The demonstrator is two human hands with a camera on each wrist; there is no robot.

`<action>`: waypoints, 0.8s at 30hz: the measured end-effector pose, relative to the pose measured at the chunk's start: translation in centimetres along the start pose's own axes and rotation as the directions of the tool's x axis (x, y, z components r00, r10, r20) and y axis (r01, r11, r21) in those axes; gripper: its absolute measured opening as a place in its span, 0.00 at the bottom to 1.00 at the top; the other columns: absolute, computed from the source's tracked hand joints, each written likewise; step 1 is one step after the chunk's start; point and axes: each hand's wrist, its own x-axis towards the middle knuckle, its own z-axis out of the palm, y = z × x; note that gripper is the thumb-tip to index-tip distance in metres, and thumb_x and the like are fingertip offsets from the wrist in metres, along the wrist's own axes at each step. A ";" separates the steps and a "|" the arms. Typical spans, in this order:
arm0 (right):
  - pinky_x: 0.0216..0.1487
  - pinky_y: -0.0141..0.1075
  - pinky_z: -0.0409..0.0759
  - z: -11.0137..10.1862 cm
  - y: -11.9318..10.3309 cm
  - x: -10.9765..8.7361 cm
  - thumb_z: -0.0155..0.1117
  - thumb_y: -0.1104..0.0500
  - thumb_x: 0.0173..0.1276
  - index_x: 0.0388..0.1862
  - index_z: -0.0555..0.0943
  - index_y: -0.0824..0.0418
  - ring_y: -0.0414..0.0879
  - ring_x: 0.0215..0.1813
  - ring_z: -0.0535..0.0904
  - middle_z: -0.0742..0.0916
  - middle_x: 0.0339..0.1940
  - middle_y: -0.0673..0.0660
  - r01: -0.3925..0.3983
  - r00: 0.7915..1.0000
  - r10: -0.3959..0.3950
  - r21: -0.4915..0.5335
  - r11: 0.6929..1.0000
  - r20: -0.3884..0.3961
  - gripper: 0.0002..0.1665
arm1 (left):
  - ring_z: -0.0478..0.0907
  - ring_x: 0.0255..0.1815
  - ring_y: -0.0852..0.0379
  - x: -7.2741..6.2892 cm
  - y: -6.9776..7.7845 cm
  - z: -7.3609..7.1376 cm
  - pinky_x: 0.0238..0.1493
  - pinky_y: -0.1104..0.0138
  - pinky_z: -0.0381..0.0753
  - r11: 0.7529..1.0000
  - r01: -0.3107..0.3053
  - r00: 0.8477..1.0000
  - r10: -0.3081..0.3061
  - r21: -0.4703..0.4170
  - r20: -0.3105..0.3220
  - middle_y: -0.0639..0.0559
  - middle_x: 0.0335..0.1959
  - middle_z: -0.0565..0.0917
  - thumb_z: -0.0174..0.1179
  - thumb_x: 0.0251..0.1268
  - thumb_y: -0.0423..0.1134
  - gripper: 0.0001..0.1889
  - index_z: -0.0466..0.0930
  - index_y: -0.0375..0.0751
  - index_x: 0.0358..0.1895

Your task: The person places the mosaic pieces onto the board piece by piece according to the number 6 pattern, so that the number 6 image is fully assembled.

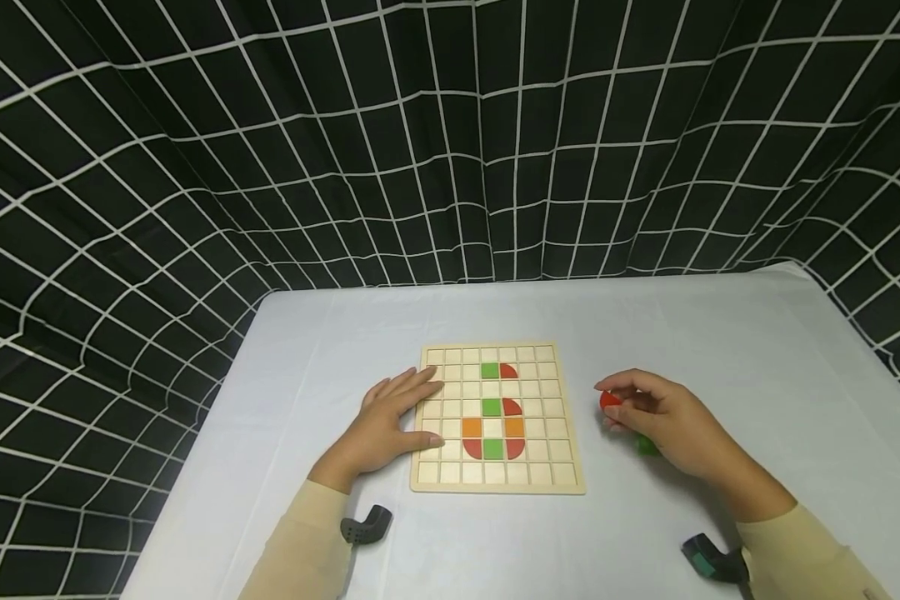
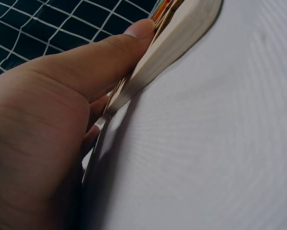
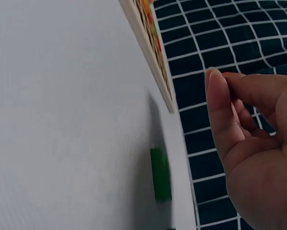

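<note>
A square wooden grid board [image 1: 452,476] lies on the table, bearing several green, orange and red tiles in its cells. My left hand [image 1: 386,425] rests on the board's left edge with fingers spread; in the left wrist view the thumb [image 2: 109,52] lies along the board's rim [image 2: 172,45]. To the right of the board, my right hand [image 1: 663,417] pinches a red tile [image 1: 610,401] between thumb and fingers, above the tabletop. Its full shape is hidden by the fingers. A green block [image 3: 160,174] lies on the table below the right hand, partly covered by it in the head view.
The table has a white cloth [image 1: 330,342]. Black curtains with white grid lines [image 1: 487,167] stand behind and at the sides. Dark devices [image 1: 367,525] sit by both wrists, over beige sleeves [image 1: 300,542].
</note>
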 end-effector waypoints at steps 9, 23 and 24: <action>0.41 0.34 0.89 0.5 -0.6 0.0 0.72 0.68 0.77 0.54 0.84 0.68 0.51 0.41 0.90 0.92 0.42 0.58 0.104 0.994 -0.103 0.044 0.994 -0.037 0.11 | 0.47 0.89 0.50 0.0 0.0 -0.1 0.85 0.47 0.35 1.000 -0.009 1.000 0.009 -0.008 -0.007 0.59 0.88 0.58 0.79 0.64 0.58 0.46 0.71 0.53 0.84; 0.39 0.32 0.82 2.6 -2.0 1.2 0.77 0.65 0.73 0.51 0.88 0.63 0.53 0.42 0.87 0.91 0.40 0.51 0.131 0.991 -0.130 0.025 0.991 -0.028 0.10 | 0.47 0.89 0.49 0.0 0.0 -0.1 0.85 0.46 0.35 1.000 -0.011 1.000 0.011 0.002 -0.003 0.58 0.88 0.59 0.78 0.65 0.58 0.46 0.71 0.52 0.84; 0.40 0.32 0.82 2.8 -2.2 1.4 0.77 0.65 0.73 0.51 0.88 0.62 0.52 0.42 0.86 0.91 0.40 0.51 0.127 0.992 -0.126 0.030 0.992 -0.025 0.10 | 0.47 0.89 0.49 0.0 0.1 -0.1 0.85 0.45 0.35 1.000 -0.012 1.000 0.012 0.002 -0.004 0.58 0.88 0.59 0.78 0.65 0.58 0.45 0.71 0.52 0.84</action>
